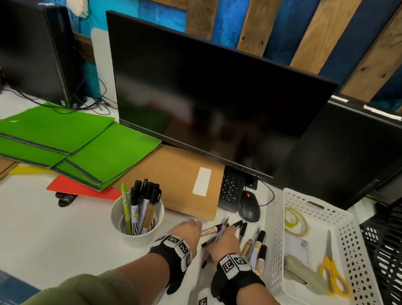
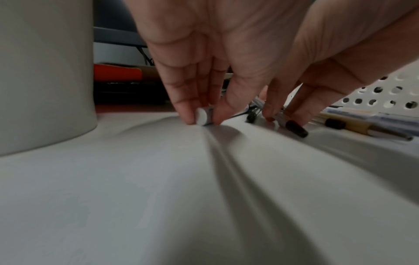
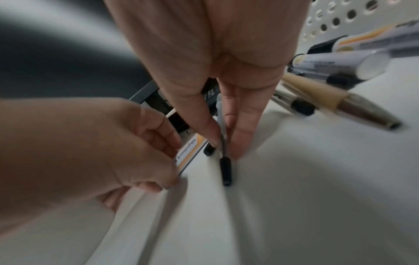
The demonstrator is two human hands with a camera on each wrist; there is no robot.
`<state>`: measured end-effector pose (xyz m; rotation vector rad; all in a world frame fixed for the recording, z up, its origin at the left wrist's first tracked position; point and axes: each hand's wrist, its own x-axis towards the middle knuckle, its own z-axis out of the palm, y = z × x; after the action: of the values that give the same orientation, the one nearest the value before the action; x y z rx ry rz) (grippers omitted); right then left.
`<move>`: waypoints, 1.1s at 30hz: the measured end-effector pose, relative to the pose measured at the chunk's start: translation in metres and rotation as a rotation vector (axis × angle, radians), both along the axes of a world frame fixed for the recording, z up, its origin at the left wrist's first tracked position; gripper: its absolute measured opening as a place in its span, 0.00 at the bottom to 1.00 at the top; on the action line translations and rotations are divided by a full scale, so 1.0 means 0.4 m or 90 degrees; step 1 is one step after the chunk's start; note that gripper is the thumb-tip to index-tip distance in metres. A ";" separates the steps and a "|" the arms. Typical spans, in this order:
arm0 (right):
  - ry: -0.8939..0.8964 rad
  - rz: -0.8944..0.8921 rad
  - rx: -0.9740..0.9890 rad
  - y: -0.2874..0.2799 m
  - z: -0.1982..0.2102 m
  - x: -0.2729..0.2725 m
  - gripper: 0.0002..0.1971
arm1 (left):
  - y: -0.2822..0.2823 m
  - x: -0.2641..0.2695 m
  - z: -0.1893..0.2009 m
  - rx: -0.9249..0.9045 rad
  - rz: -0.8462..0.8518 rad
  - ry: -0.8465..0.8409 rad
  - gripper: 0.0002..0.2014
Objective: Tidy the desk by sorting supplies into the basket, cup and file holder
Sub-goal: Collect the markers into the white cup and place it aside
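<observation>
both hands are down among the loose pens beside the cup (image 1: 136, 223), the left hand (image 1: 190, 231) pinching a white marker (image 2: 205, 116) by its end and the right hand (image 1: 225, 241) pinching a thin black pen (image 3: 224, 152), probably so both go into the cup together

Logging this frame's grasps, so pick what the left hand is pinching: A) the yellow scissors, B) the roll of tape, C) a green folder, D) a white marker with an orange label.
D: the left hand pinches the end of a white marker with an orange label, low against the desk, while the scissors and tape lie in the white basket.
</observation>
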<state>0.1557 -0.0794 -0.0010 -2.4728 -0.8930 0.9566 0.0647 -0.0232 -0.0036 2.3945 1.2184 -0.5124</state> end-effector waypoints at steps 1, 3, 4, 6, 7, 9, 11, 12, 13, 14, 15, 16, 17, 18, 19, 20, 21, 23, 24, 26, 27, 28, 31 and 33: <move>0.024 -0.014 0.004 -0.001 -0.002 0.000 0.30 | -0.003 -0.001 0.002 -0.006 0.002 -0.004 0.26; 0.060 -0.035 0.009 -0.002 -0.008 0.002 0.32 | -0.009 -0.003 0.008 -0.015 0.000 -0.007 0.26; 0.067 -0.040 0.012 -0.005 -0.009 0.002 0.31 | -0.012 -0.007 0.012 -0.013 -0.001 -0.009 0.24; 0.087 -0.060 0.029 -0.011 -0.020 0.007 0.26 | -0.017 -0.015 0.018 -0.014 0.008 -0.014 0.18; 0.102 -0.076 0.044 -0.015 -0.026 0.009 0.24 | -0.018 -0.023 0.019 -0.020 0.022 -0.021 0.16; 0.127 -0.106 0.078 -0.022 -0.043 0.014 0.19 | -0.021 -0.039 0.025 -0.048 0.067 -0.048 0.14; 0.127 -0.130 0.123 -0.031 -0.043 0.009 0.13 | -0.024 -0.057 0.029 -0.074 0.103 -0.087 0.14; 0.131 -0.144 0.151 -0.033 -0.034 0.001 0.10 | -0.027 -0.062 0.031 -0.084 0.118 -0.122 0.14; 0.138 -0.155 0.183 -0.035 -0.018 -0.011 0.07 | -0.034 -0.066 0.036 -0.097 0.137 -0.166 0.12; 0.154 -0.159 0.216 -0.035 0.001 -0.027 0.04 | -0.043 -0.070 0.042 -0.111 0.161 -0.225 0.09; 0.162 -0.154 0.248 -0.032 0.019 -0.043 0.03 | -0.052 -0.075 0.051 -0.124 0.189 -0.291 0.06; 0.154 -0.141 0.279 -0.027 0.037 -0.057 0.02 | -0.057 -0.077 0.056 -0.124 0.217 -0.358 0.06; 0.142 -0.120 0.312 -0.020 0.055 -0.071 0.02 | -0.060 -0.083 0.061 -0.118 0.243 -0.415 0.07; 0.139 -0.105 0.346 -0.014 0.071 -0.085 0.02 | -0.061 -0.094 0.066 -0.113 0.261 -0.467 0.09; 0.142 -0.091 0.370 -0.005 0.088 -0.100 0.03 | -0.059 -0.108 0.073 -0.108 0.269 -0.507 0.11; 0.142 -0.072 0.388 0.004 0.107 -0.114 0.03 | -0.053 -0.124 0.081 -0.099 0.268 -0.537 0.13; 0.142 -0.050 0.401 0.015 0.123 -0.128 0.04 | -0.046 -0.145 0.090 -0.085 0.269 -0.551 0.15; 0.158 -0.018 0.421 0.038 0.155 -0.158 0.05 | -0.028 -0.183 0.108 -0.046 0.288 -0.582 0.15; 0.165 -0.001 0.427 0.049 0.166 -0.174 0.05 | -0.020 -0.202 0.116 -0.031 0.303 -0.606 0.14; 0.171 0.027 0.442 0.068 0.176 -0.203 0.06 | -0.008 -0.232 0.134 -0.002 0.344 -0.635 0.12; 0.171 0.038 0.451 0.076 0.177 -0.217 0.06 | -0.001 -0.246 0.138 0.015 0.372 -0.636 0.12; 0.165 0.047 0.460 0.083 0.175 -0.230 0.07 | 0.006 -0.258 0.143 0.034 0.398 -0.631 0.12; 0.103 0.089 0.444 0.099 0.158 -0.261 0.07 | 0.024 -0.299 0.149 0.084 0.444 -0.567 0.14; 0.059 0.128 0.398 0.104 0.137 -0.271 0.05 | 0.030 -0.320 0.144 0.086 0.430 -0.509 0.21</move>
<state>0.0474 -0.0380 0.0537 -1.8241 -1.2056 0.7011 -0.0633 -0.0110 0.0540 1.7739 1.5277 0.6802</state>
